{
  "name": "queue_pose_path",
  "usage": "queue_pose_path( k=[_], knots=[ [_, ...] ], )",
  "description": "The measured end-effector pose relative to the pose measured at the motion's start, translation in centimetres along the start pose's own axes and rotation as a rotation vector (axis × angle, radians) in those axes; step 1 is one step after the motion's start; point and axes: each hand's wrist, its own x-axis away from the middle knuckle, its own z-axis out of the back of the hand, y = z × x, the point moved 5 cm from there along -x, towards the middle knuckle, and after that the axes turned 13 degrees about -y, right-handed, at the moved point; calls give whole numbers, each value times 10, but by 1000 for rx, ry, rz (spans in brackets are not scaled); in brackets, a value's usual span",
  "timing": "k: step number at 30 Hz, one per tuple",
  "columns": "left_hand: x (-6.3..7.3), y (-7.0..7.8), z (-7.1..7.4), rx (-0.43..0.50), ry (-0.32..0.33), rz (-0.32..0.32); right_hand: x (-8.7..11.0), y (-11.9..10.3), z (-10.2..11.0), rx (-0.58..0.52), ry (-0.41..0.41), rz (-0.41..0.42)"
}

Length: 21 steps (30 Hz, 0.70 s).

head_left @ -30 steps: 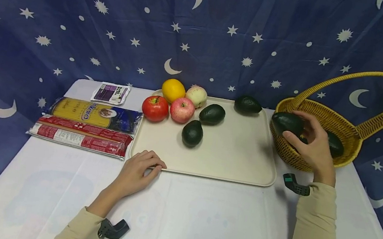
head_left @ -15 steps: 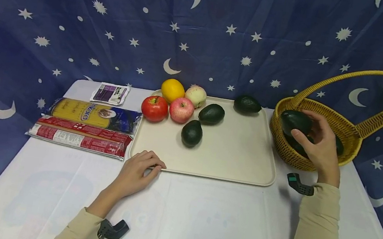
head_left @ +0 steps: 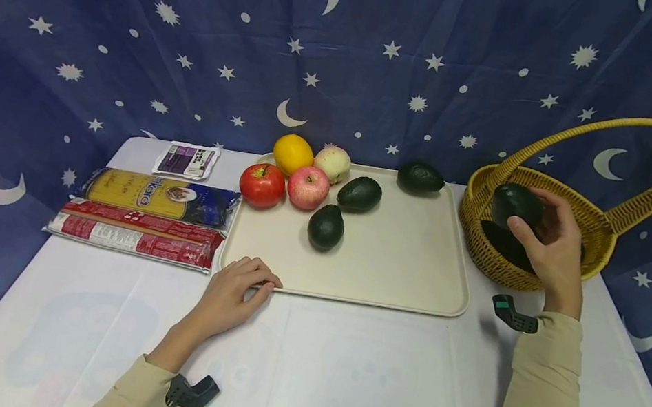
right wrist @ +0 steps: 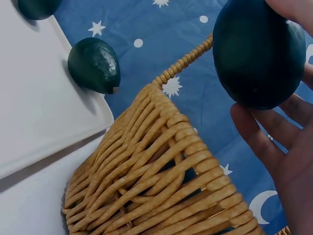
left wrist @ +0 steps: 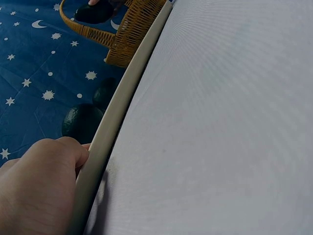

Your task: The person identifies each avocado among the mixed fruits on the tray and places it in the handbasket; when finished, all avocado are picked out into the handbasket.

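Note:
My right hand (head_left: 558,246) holds a dark green avocado (head_left: 516,206) between thumb and fingers, over the left side of the yellow wicker basket (head_left: 599,235). In the right wrist view this avocado (right wrist: 259,54) is above the basket's rim, with the fingertips around its lower side. Another dark avocado (head_left: 504,246) lies in the basket below it, partly hidden by the hand. My left hand (head_left: 234,295) rests at the front left rim of the cream tray (head_left: 404,270), its fingers loosely bent over the edge.
On the tray are a tomato (head_left: 262,185), an orange-yellow fruit (head_left: 292,155), a pink apple (head_left: 308,188), a pale fruit (head_left: 333,163) and avocados (head_left: 325,227). Pasta packs (head_left: 161,196) and a small purple-white packet (head_left: 187,160) lie left. The basket's tall handle (head_left: 609,125) arches up.
My right hand has moved right with the avocado, from the basket's left rim to farther over its inside. An avocado beneath has come into view. The left hand has stayed still.

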Motion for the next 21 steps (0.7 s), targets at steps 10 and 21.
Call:
queue_pose_path(
  k=[10,21],
  knots=[
    [1,3,2,0,12,-8,-4,9,-1,-61,0,-18],
    [0,3,2,-8,22,-13,-10,20,-1,-144,-13,-87]
  ],
)
